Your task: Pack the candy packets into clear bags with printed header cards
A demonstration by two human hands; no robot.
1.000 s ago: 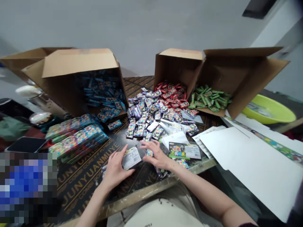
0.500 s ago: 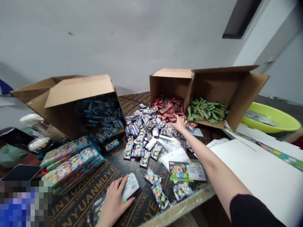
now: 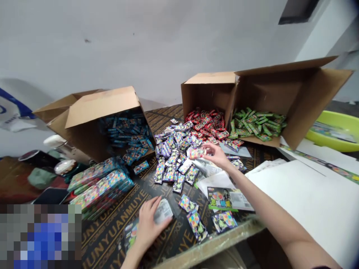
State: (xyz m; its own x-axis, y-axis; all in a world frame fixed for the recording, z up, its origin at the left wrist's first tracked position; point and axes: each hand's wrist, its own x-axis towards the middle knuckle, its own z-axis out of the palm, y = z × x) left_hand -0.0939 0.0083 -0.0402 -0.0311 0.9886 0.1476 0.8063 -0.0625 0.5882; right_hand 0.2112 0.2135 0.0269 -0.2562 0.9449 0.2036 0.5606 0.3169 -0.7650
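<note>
My right hand (image 3: 216, 155) pinches a red and white candy packet (image 3: 196, 152) above the front of the purple candy packets (image 3: 169, 172). These lie heaped in the middle of the table. My left hand (image 3: 149, 218) lies flat with its fingers apart over a printed plastic bag (image 3: 164, 212), covering its middle. Another printed bag (image 3: 231, 198) with a dark and green front lies to the right. Between the two bags, near the table's edge, are a few loose packets (image 3: 197, 225).
Cardboard boxes on their sides hold blue packets (image 3: 127, 129), red packets (image 3: 206, 121) and green packets (image 3: 255, 123). Stacked multicoloured packs (image 3: 102, 190) and a phone (image 3: 52, 195) lie at left. White sheets (image 3: 303, 194) and a yellow-green basin (image 3: 327, 140) are at right.
My right hand has drawn back from the red packets toward me, now with a red packet in its fingers. My left hand stays on the printed bag. The view has shifted slightly.
</note>
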